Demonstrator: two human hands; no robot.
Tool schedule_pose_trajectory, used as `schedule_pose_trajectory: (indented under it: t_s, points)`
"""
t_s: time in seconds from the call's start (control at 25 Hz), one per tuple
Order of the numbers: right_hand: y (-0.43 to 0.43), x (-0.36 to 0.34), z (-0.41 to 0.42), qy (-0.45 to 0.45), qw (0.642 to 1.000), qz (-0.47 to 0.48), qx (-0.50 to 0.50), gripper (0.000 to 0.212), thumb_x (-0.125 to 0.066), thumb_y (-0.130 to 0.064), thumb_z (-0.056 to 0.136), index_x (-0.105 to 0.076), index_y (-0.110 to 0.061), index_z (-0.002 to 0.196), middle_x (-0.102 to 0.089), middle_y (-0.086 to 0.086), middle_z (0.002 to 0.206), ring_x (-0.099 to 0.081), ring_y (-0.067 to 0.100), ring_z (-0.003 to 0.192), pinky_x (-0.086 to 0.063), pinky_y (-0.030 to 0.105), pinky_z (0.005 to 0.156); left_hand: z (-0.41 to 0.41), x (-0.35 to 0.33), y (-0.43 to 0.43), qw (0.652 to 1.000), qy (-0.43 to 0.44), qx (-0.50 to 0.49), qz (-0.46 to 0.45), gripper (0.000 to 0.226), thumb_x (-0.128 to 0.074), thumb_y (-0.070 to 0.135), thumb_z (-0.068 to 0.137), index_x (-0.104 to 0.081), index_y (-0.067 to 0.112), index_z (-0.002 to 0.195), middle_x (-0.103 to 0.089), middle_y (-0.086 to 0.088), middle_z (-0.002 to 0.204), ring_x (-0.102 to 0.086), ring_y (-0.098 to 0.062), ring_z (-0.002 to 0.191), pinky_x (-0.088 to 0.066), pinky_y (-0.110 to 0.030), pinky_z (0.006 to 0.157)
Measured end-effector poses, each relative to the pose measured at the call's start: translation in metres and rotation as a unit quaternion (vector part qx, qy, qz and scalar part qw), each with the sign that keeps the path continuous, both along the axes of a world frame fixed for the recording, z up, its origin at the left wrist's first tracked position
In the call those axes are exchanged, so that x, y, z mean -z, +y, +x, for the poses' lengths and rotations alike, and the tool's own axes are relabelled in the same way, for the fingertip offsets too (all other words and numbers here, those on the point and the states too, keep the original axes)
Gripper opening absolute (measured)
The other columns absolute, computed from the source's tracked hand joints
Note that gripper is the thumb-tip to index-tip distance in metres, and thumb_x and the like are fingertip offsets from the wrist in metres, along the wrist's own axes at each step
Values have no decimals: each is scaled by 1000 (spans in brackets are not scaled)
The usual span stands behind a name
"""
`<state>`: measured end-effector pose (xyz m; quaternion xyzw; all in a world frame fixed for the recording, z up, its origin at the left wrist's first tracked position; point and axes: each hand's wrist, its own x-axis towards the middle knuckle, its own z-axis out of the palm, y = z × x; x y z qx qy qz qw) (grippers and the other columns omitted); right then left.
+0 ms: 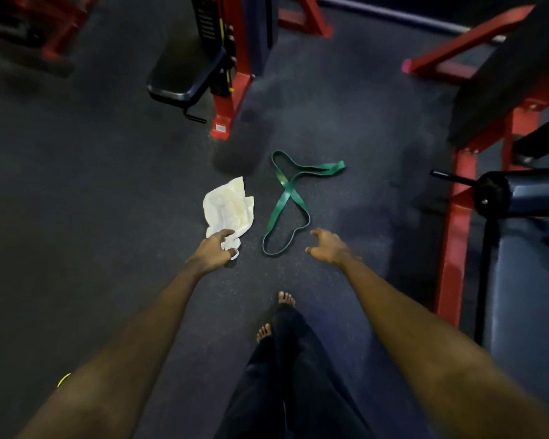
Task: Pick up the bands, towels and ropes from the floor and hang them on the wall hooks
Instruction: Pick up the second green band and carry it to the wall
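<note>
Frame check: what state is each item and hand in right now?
white towel: crumpled on the floor, near corner pinched by left hand.
green band: twisted loop lying on the floor, untouched.
left hand: pinching the towel corner.
right hand: open, beside the band, holding nothing.

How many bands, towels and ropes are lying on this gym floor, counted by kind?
Bands: 1, the green band
Towels: 1, the white towel
Ropes: 0 in view
Total: 2
</note>
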<state>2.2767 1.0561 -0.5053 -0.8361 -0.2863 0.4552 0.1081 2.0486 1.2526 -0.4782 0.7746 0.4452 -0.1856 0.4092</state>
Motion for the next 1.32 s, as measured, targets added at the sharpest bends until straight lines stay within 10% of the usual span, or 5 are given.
schedule_pose_trajectory:
  t_s: [0.28, 0.44, 0.76, 1.2, 1.32]
  points:
    - [58, 256, 9, 45, 996, -80, -17, 59, -62, -18, 92, -41, -1, 144, -45, 20, 148, -46, 34, 133, -41, 37, 106, 57, 250, 58, 997, 47, 51, -43, 56, -63, 23, 90, -45, 19, 143, -52, -9, 143, -51, -27, 128, -40, -23, 92]
    - [86, 406, -4, 52, 993, -104, -31, 66, -64, -19, 90, -36, -1, 146, -42, 22, 148, -44, 37, 133, -42, 39, 106, 77, 396, 79, 992, 78, 74, -61, 52, -65, 24, 89, -48, 10, 136, -61, -18, 126, -61, -29, 98, -41, -25, 73]
    - [125, 627, -39, -43, 968, -133, -207, 82, -67, -22, 89, -21, -5, 154, -23, 14, 161, -26, 32, 147, -24, 45, 120, 54, 580, 104, 994, 66, 73, -47, 64, -64, 20, 90, -37, 15, 147, -57, -12, 136, -59, -27, 114, -39, -20, 81]
    - [133, 561, -41, -92, 984, -98, -117, 36, -50, -34, 98, -53, -11, 125, -63, 13, 122, -56, 30, 120, -19, 51, 115, 44, 535, 122, 996, 53, 15, -70, 48, -63, 16, 86, -50, 24, 131, -58, 2, 113, -59, -17, 80, -45, -20, 56]
    - [144, 469, -2, -81, 993, -57, -61, 38, -54, -37, 95, -51, -14, 125, -63, 13, 122, -56, 30, 120, -22, 46, 110, 58, 459, 137, 997, 25, 23, -74, 51, -62, 16, 80, -51, 22, 129, -62, -10, 123, -66, -28, 99, -52, -31, 79]
